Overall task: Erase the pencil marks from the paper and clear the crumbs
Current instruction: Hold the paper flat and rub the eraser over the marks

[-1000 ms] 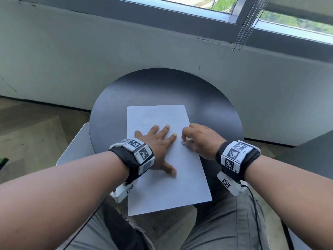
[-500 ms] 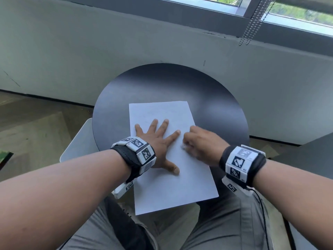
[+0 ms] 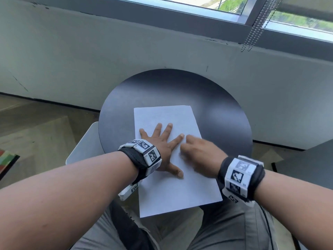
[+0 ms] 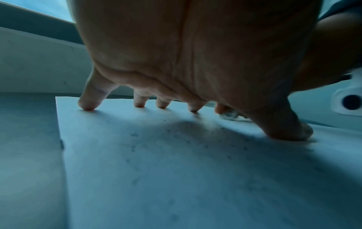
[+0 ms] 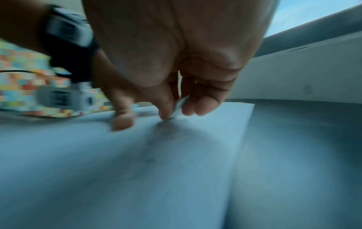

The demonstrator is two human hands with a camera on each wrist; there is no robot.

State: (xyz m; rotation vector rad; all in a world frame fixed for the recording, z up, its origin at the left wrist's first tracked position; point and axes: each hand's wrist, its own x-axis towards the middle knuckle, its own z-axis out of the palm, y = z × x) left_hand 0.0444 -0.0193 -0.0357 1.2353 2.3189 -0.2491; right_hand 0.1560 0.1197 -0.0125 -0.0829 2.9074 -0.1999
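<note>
A white sheet of paper (image 3: 173, 188) lies on a round black table (image 3: 216, 112), its near edge hanging over the table's rim. My left hand (image 3: 162, 145) presses flat on the sheet with its fingers spread. Beside it my right hand (image 3: 198, 152), blurred with motion, pinches a small white eraser (image 5: 181, 106) between thumb and fingers, its tip on the paper. Dark eraser crumbs (image 4: 135, 134) and faint pencil marks dot the sheet under my left hand. The eraser (image 4: 229, 115) also shows just past my left thumb.
A grey wall (image 3: 126, 60) under a window rises right behind the table. A white chair edge (image 3: 81, 147) shows left of the table. My legs in grey trousers (image 3: 225, 228) sit below the paper's overhanging edge. Wooden floor lies to the left.
My right hand has kept rubbing the eraser to and fro beside the left index finger and is now blurred. My left hand has stayed flat on the sheet. The head view shifted slightly.
</note>
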